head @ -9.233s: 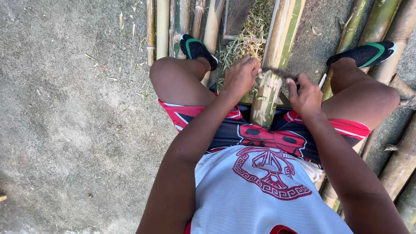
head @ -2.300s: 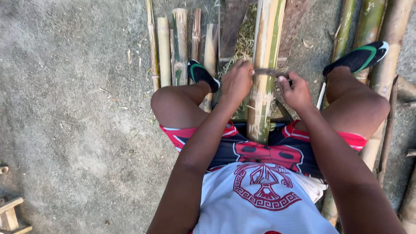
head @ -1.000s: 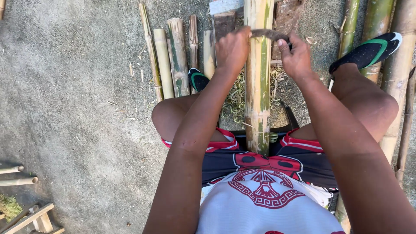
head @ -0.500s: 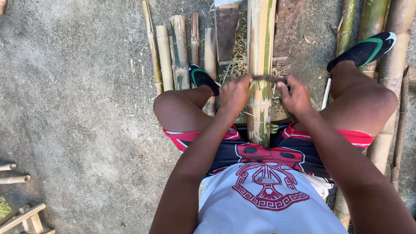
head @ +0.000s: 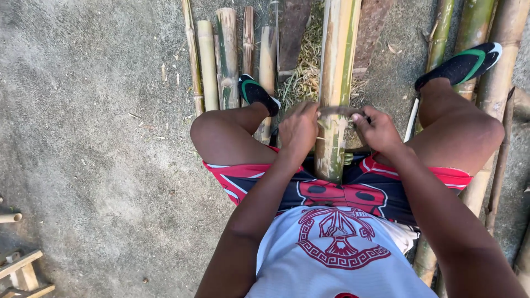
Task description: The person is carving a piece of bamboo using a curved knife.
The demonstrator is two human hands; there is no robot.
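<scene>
Ground: rough grey concrete floor [head: 94,127], outdoors in sun, dry shavings scattered about.
Far left: wooden frame pieces [head: 19,270] at the bottom-left corner, well apart from the work.
Left of legs: short cut bamboo pieces [head: 221,55] lying side by side; the left foot in a black-and-green shoe [head: 256,94] rests against them.
Left hand [head: 298,129]: closed around the left end of a curved blade [head: 337,110], fingers curled, touching the pole's left side.
Centre: split bamboo pole [head: 337,72], yellow-green, running away from the seated person between the knees, near end close to the shorts.
Behind pole: pile of dry shavings [head: 303,77] and a flat dark board [head: 292,27].
Right hand [head: 378,129]: closed on the blade's right end, knuckles up, just beside the pole.
Right: long bamboo poles [head: 486,33] lying under the right leg and shoe.
Technique (judgement): likely scraping the pole's skin; keep both grips level, blade square across the pole, even pressure, knees steadying the pole so it cannot roll, fingers behind the edge.
</scene>
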